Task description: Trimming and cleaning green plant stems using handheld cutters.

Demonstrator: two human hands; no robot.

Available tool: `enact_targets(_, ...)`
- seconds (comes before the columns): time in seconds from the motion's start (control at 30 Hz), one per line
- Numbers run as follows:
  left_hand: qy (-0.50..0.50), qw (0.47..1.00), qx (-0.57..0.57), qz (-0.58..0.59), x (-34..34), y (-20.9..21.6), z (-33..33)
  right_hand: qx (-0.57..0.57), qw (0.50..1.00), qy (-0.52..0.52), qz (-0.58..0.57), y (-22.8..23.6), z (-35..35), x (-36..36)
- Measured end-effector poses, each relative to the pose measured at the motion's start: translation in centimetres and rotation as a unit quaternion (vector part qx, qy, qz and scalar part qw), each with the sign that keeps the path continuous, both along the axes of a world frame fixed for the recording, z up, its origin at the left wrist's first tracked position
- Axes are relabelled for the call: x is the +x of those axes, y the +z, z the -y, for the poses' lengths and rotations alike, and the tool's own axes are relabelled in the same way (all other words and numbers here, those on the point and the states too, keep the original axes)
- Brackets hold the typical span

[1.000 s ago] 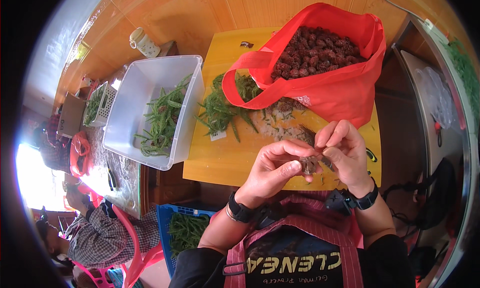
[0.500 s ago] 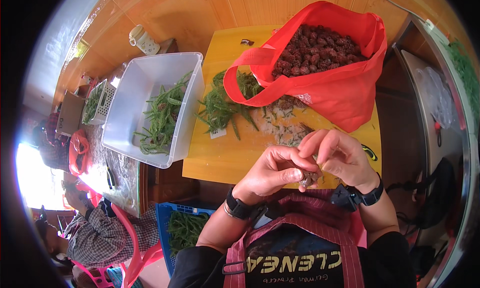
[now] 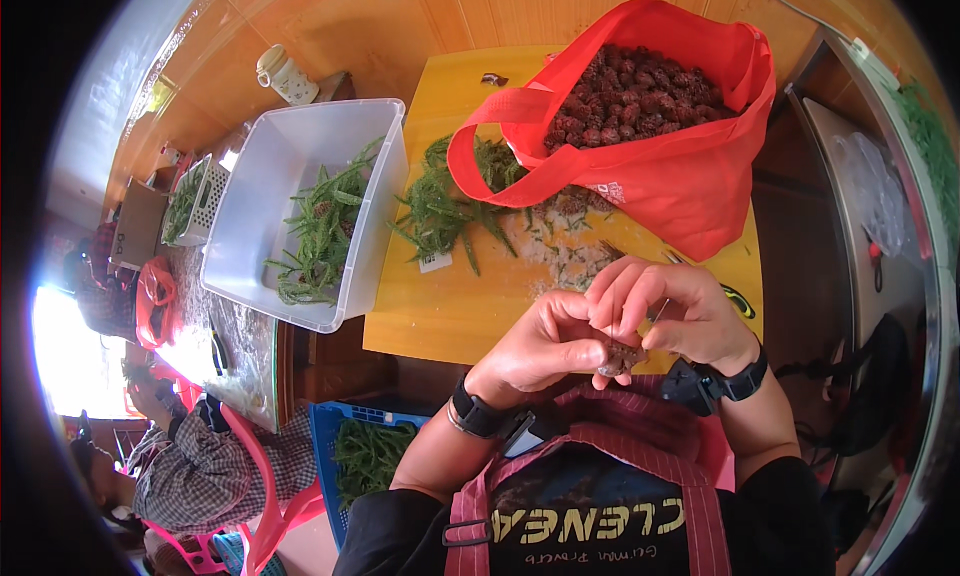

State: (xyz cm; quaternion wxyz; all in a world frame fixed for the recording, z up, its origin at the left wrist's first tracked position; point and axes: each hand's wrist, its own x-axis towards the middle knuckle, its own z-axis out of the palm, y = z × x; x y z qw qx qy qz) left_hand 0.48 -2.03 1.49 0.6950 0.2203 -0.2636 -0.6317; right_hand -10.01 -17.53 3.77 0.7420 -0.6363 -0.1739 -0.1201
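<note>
Close to my body, at the table's near edge, my left hand (image 3: pixel 548 344) pinches a small brown pine cone (image 3: pixel 622 360) between thumb and fingers. My right hand (image 3: pixel 690 318) is right beside it, its fingers curled above the cone and closed on a thin wire (image 3: pixel 660 311), of which only a short end shows. Beyond my hands, a red cloth bag (image 3: pixel 680 176) full of dark pine cones (image 3: pixel 635 96) stands on the yellow table (image 3: pixel 450 321). Green artificial pine sprigs (image 3: pixel 435 211) lie left of the bag, with crumbs and loose bits nearer me.
A clear plastic bin (image 3: pixel 240 226) with green sprigs stands at the left. Below it is a blue crate (image 3: pixel 330 476) of greenery. Yellow-black pliers (image 3: pixel 738 301) lie by my right hand. Another person (image 3: pixel 200 476) sits at the lower left on a pink chair (image 3: pixel 262 496).
My right hand's fingers have shifted slightly left over the cone, and a thin wire end now shows beside them. My left hand keeps hold of the pine cone.
</note>
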Motion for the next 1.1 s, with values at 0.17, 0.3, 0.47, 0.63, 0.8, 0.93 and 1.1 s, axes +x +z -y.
enact_targets(0.17, 0.020, 0.999, -0.015, 0.039, 0.0, 0.1, -0.3, -0.036, 0.995, -0.091, 0.005, 0.3, -0.1, -0.1)
enact_targets(0.3, 0.098, 0.993, -0.004, 0.068, -0.5, 0.4, -0.3, -0.069, 0.992, -0.105, 0.031, 0.1, 0.0, -0.1)
enact_targets(0.47, 0.149, 0.983, 0.012, 0.104, -0.7, 0.3, -0.4, 0.170, 0.976, -0.090, -0.102, -0.2, -1.2, -0.4)
enact_targets(0.63, 0.193, 0.967, -0.009, 0.167, -0.6, 0.1, -0.3, 0.116, 0.985, -0.105, -0.071, -0.4, -1.0, -0.2)
enact_targets(0.8, 0.222, 0.953, -0.009, 0.207, -0.7, 0.2, -0.2, 0.089, 0.985, -0.125, -0.082, -0.4, -0.7, -0.4)
enact_targets(0.93, 0.226, 0.936, -0.008, 0.271, -0.4, 0.1, -0.5, 0.028, 0.990, -0.109, -0.080, 0.2, -0.1, -0.1)
enact_targets(1.1, 0.227, 0.942, -0.022, 0.246, -0.7, 0.1, -0.3, 0.094, 0.981, -0.084, -0.147, 1.1, -0.4, -0.1)
